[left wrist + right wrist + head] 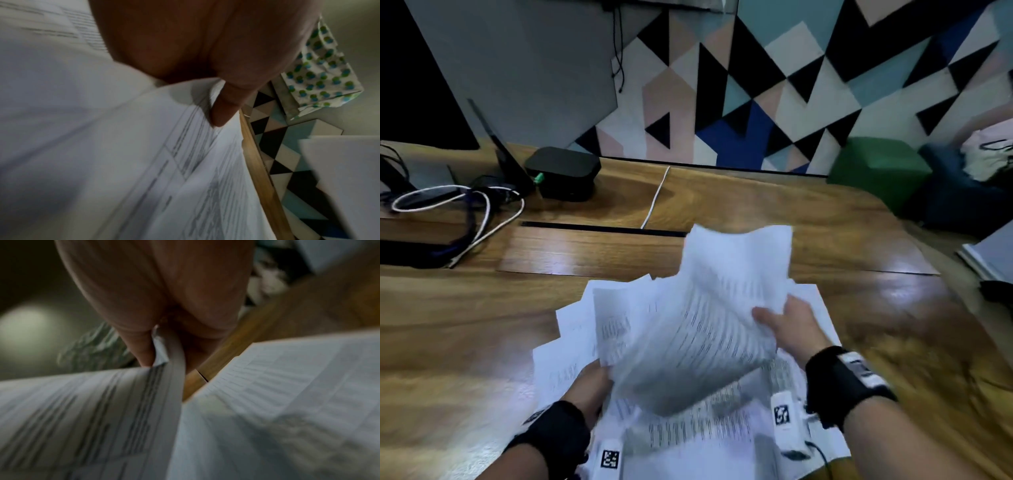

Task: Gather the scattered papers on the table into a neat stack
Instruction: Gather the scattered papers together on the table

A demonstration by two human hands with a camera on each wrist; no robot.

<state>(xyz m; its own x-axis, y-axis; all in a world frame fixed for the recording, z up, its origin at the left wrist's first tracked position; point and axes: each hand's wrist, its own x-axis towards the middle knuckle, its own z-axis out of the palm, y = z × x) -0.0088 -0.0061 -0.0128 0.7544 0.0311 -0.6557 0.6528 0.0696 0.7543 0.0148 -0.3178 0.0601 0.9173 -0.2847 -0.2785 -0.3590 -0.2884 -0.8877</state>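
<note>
Your right hand [789,325], right of centre in the head view, pinches the right edge of a lifted sheaf of papers [709,322]; the right wrist view shows the thumb [144,352] on one side of the curled edge and fingers behind it. Your left hand [589,387], lower left of centre, grips the sheaf's lower left corner, with a fingertip [222,112] pressed on the printed sheets in the left wrist view. Both hands are closed on that same bundle, which arches up, blurred, above the table [465,342].

Beneath it, loose sheets [582,329] lie fanned and overlapping across the lower centre of the frame, some running under your wrists. How many sheets are in the bundle cannot be told.

Farther out, in the upper left, a black box [563,171] sits near coiled cables [482,212]; a white cable [654,198] crosses the wood near centre top.

The step in hand looks like collecting: 1 bundle is up, the rest remain spread, so the job appears roughly midway. The next move probably calls for setting the bundle down on the fanned sheets, or sliding them under it, then squaring the edges against the table. The arched paper could slip or crease if your grip loosens.
</note>
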